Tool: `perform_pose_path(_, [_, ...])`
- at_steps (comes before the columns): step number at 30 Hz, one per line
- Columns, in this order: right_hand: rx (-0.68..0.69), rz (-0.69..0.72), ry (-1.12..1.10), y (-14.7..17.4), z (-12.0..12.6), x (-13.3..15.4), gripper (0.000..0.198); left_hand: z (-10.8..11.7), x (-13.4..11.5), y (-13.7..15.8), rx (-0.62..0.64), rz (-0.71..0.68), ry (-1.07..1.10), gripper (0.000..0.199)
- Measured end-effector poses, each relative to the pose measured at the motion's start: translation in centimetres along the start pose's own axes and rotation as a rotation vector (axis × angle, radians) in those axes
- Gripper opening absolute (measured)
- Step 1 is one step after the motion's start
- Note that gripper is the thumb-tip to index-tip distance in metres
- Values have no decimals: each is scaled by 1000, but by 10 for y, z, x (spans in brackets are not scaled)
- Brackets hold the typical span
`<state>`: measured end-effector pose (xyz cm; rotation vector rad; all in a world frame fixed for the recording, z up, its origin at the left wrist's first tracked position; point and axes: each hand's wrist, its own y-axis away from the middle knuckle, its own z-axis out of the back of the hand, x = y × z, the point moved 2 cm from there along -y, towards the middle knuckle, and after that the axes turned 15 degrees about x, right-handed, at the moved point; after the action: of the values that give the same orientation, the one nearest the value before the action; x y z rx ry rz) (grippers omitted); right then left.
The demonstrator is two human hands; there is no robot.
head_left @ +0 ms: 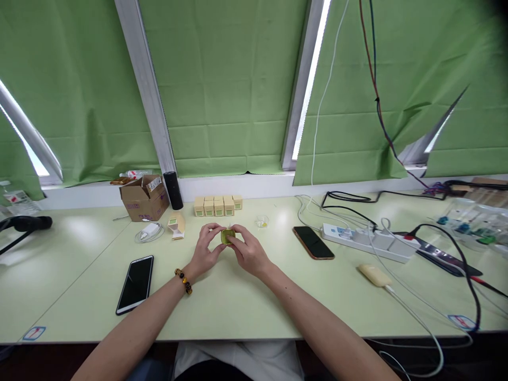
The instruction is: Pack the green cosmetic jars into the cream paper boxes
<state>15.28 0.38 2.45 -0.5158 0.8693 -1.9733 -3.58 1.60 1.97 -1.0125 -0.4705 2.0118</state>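
A small yellow-green square piece (227,236), which looks like a little open box, is held up above the table between my hands. My left hand (206,247) grips its left side with thumb and fingers. On the other side, my right hand (248,248) pinches it, with a fingertip or thumb over its inner face. Beyond my hands stands a row of several small tan boxes (214,206) with green labels. A flattened tan carton (176,225) lies left of my left hand. To the right is a small clear dish (262,221) with something yellow in it.
At the back left stand an open cardboard box (145,198) and a black cylinder (173,190). Phones lie at left (135,284) and right (313,243). A power strip (367,243) with trailing cables and a cream mouse-shaped device (374,275) occupy the right side.
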Motion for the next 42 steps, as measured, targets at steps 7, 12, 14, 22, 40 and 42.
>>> perform_pose_path(7, [-42, -15, -74, 3, -1, -2, 26, 1, -4, -1, 9, 1, 4, 41])
perform_pose_path(12, [-29, -34, -75, 3, -1, -1, 26, 1, -5, -1, 9, 4, 10, 40])
perform_pose_path(14, [-26, -32, -77, 4, -1, -1, 26, 1, -5, -1, 9, 2, 12, 40])
perform_pose_path(22, [-10, -5, -90, 2, 0, 0, 25, -1, -5, -1, -17, 6, 4, 41])
perform_pose_path(40, [59, -766, -1170, 1, -18, -14, 57, -3, -14, 1, 162, -82, -340, 68])
perform_pose_path(42, [96, -775, -1196, 1, -22, -10, 60, -5, -14, 0, 183, -80, -346, 63])
